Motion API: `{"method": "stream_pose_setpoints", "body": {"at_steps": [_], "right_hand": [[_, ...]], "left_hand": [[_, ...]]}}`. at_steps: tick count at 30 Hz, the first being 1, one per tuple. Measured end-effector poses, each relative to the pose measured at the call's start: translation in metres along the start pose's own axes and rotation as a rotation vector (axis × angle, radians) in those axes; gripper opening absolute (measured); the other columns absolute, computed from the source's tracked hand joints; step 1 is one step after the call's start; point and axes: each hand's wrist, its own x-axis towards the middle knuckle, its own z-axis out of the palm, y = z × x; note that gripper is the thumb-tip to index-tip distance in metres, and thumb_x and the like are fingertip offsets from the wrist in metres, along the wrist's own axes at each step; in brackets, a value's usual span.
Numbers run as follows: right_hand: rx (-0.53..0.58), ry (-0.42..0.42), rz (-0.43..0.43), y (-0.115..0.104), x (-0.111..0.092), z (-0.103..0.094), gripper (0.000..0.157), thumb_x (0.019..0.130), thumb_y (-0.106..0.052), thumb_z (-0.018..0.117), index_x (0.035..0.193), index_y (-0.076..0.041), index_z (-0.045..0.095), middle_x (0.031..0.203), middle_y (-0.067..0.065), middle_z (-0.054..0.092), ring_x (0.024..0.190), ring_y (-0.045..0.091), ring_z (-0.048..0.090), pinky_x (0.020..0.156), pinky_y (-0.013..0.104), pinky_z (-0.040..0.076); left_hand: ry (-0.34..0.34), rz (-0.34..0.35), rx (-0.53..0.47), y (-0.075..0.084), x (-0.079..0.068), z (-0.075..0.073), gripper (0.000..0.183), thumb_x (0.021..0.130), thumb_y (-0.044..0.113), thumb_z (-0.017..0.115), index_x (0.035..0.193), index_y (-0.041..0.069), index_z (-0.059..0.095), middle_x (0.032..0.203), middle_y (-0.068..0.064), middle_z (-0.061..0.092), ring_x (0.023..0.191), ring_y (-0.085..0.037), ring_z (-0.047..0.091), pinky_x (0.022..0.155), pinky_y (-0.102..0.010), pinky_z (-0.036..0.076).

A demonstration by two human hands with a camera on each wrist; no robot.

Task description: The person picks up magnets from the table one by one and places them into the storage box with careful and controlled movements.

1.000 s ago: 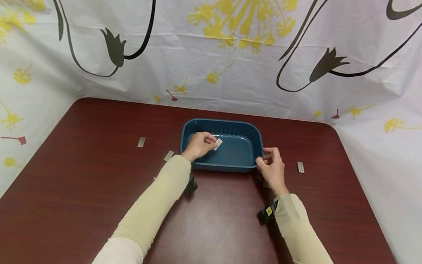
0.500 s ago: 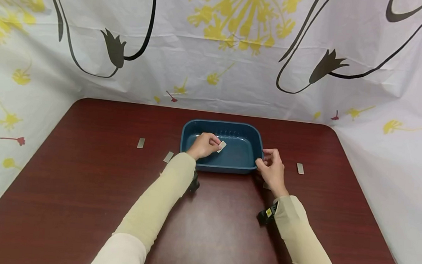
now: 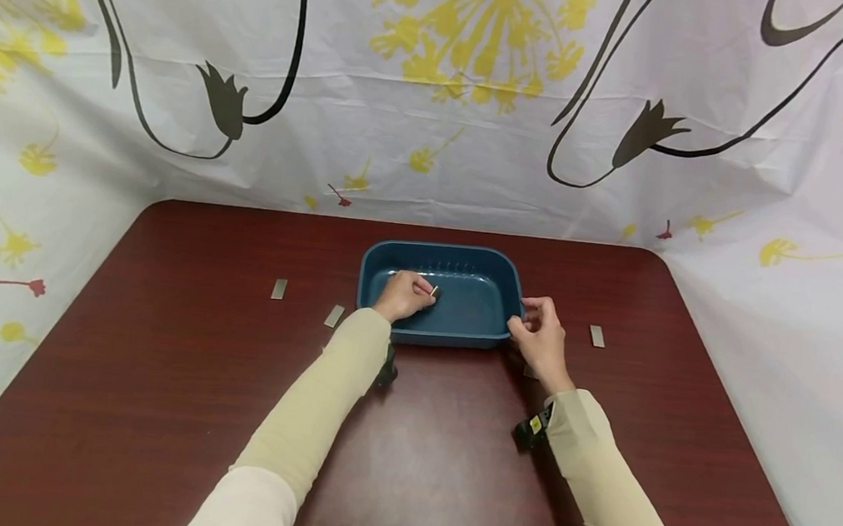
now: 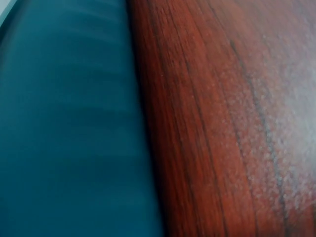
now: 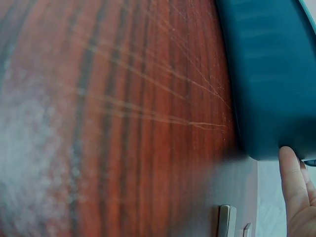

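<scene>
My left hand [image 3: 403,296] is over the inside of a blue rectangular plastic basin [image 3: 433,338], pinching a small flat rectangular piece [image 3: 435,292] between thumb and fingers. That piece is seen nearly edge-on. At the basin's right end my right hand [image 3: 544,345] holds the rim, thumb near the front corner. In the right wrist view, fingers [image 5: 292,182] touch the basin's outer wall [image 5: 271,74]. Only the basin's side and the tabletop show in the left wrist view; the left hand is out of it.
Similar greyish pieces lie on the dark red wooden table [image 3: 180,359]: two left of the basin, a far one [image 3: 279,289] and a nearer one [image 3: 334,316], and one to the right [image 3: 596,337]. Another [image 3: 530,373] is partly hidden by the right hand. A patterned white cloth [image 3: 431,155] hangs behind.
The left hand first shifted slightly right over the basin, then turned the piece from face-on to nearly edge-on. The right hand stays at the basin's right end.
</scene>
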Motion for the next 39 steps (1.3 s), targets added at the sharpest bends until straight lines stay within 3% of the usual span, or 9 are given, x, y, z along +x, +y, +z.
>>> {"method": "stream_pose_setpoints", "body": {"at_steps": [9,16,22,30,39], "right_hand": [[-0.01,0.019,-0.032,0.0056,0.0008,0.002,0.033,0.079,-0.011,0.053,0.111,-0.007,0.048,0.083,0.009,0.055,0.063,0.008,0.053,0.051,0.034,0.048],[0.003,0.005,0.004,0.0005,0.0003,0.001,0.033,0.08,-0.01,0.054,0.112,-0.007,0.047,0.085,0.011,0.056,0.064,0.016,0.055,0.055,0.026,0.046],[0.001,0.006,0.009,0.0009,0.0012,0.0013,0.033,0.08,-0.01,0.054,0.112,-0.006,0.047,0.084,0.011,0.056,0.064,0.015,0.055,0.054,0.027,0.047],[0.007,-0.003,0.022,-0.0013,0.0017,0.0005,0.033,0.08,-0.009,0.055,0.112,-0.006,0.047,0.086,0.013,0.056,0.069,0.018,0.055,0.056,0.023,0.047],[0.013,0.004,0.022,-0.0013,0.0014,0.0006,0.032,0.08,-0.008,0.055,0.112,-0.006,0.048,0.086,0.013,0.056,0.066,0.013,0.054,0.055,0.02,0.045]], "left_hand": [[0.035,-0.019,0.003,-0.0011,0.0016,0.0003,0.015,0.081,0.013,0.064,0.091,0.002,0.065,0.087,-0.01,0.064,0.079,-0.02,0.058,0.069,-0.029,0.046],[0.051,-0.023,0.011,0.0004,0.001,0.0004,0.016,0.08,0.014,0.064,0.092,0.002,0.065,0.088,-0.01,0.064,0.082,-0.021,0.058,0.072,-0.03,0.046],[0.042,-0.021,-0.025,0.0001,0.0011,-0.0009,0.019,0.08,0.011,0.064,0.096,0.001,0.064,0.091,-0.012,0.064,0.085,-0.022,0.059,0.073,-0.03,0.046],[0.06,-0.001,-0.07,-0.0019,0.0025,-0.002,0.025,0.082,0.012,0.061,0.104,0.001,0.062,0.096,-0.012,0.062,0.089,-0.023,0.057,0.076,-0.033,0.045],[0.047,0.067,-0.087,0.0,0.0003,-0.003,0.031,0.084,0.013,0.059,0.112,-0.001,0.058,0.104,-0.012,0.059,0.095,-0.022,0.057,0.079,-0.034,0.046]]}}
